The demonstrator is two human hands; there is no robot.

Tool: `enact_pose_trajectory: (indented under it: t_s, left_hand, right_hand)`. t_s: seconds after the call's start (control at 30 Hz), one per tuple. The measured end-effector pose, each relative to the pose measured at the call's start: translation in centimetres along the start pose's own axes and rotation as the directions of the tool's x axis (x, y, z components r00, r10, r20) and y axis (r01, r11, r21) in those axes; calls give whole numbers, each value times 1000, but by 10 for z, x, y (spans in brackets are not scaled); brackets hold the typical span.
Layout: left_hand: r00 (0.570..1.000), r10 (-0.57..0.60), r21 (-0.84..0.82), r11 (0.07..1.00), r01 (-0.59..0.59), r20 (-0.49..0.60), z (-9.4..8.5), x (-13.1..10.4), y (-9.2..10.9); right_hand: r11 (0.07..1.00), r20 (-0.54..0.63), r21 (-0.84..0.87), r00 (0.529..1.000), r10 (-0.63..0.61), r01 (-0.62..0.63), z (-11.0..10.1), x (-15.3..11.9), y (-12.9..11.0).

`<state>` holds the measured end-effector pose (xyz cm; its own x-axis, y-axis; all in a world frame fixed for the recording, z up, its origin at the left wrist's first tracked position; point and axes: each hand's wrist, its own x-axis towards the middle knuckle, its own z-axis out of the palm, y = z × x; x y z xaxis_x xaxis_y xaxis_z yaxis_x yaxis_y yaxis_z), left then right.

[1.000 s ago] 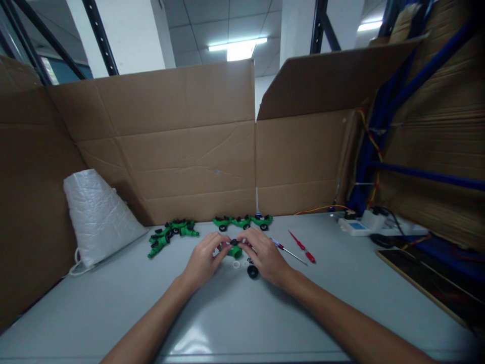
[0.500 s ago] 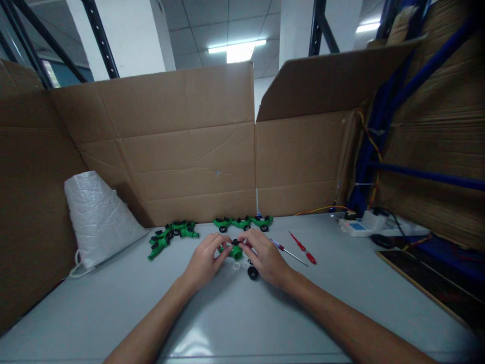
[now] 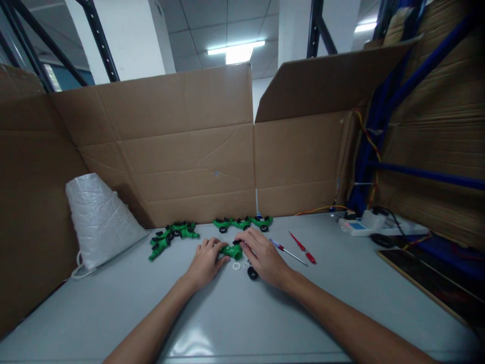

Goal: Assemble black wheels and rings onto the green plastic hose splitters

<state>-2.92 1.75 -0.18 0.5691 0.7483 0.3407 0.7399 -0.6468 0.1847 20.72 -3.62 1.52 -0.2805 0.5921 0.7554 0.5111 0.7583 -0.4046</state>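
Observation:
Between my hands sits a green toy car body (image 3: 232, 252) on the grey table. My left hand (image 3: 205, 260) is closed on its left end with thumb and fingers. A small black part (image 3: 237, 242) lies at the top of the body, pinched in the fingertips of my right hand (image 3: 265, 257). In front of the body is a white ring (image 3: 236, 266). A black wheel (image 3: 252, 273) rests below my right palm, partly hidden by the hand.
Several green toy cars stand in a row (image 3: 242, 223) and in a left-hand cluster (image 3: 170, 236). Right of my hands lie a screwdriver (image 3: 290, 253) and a red screwdriver (image 3: 303, 247). A white bag (image 3: 100, 222), cardboard walls (image 3: 182, 172) and a power strip (image 3: 397, 226) surround the table.
My left fingers have come down from near the black part onto the green body's left end. The black part has shifted slightly and stays at my right fingertips.

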Motion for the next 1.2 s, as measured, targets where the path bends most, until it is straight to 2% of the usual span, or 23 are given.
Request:
enact_pose_trajectory:
  t_s: [0.17,0.33,0.53,0.67,0.83,1.03,1.2]
  left_hand:
    - [997,42,-60,997,-45,-57,2,2,-5]
    - [980,79,-110,989,-100,-183,-5,4,-3]
    - [953,40,-203,973,-105,-299,-13,5,5]
    - [950,48,-234,964,-124,-308,-13,4,9]
    - [958,127,-239,952,-190,-257,-17,2,18]
    - [959,154,-252,944,-214,-238,-24,0,25]
    - [948,177,-245,938,-243,-263,-28,0,30]
  right_hand:
    - [1000,42,-11,999,10,-9,-2,0,-3]
    - [1000,34,7,999,12,-13,-2,0,-4]
    - [999,-18,28,999,41,-40,1,1,1]
    - [995,-40,49,995,88,-86,3,1,5]
    - [987,-34,55,988,150,-148,3,1,5]
    - [964,-47,100,967,250,-245,3,0,3]
    - [966,-57,104,969,242,-235,3,1,5]
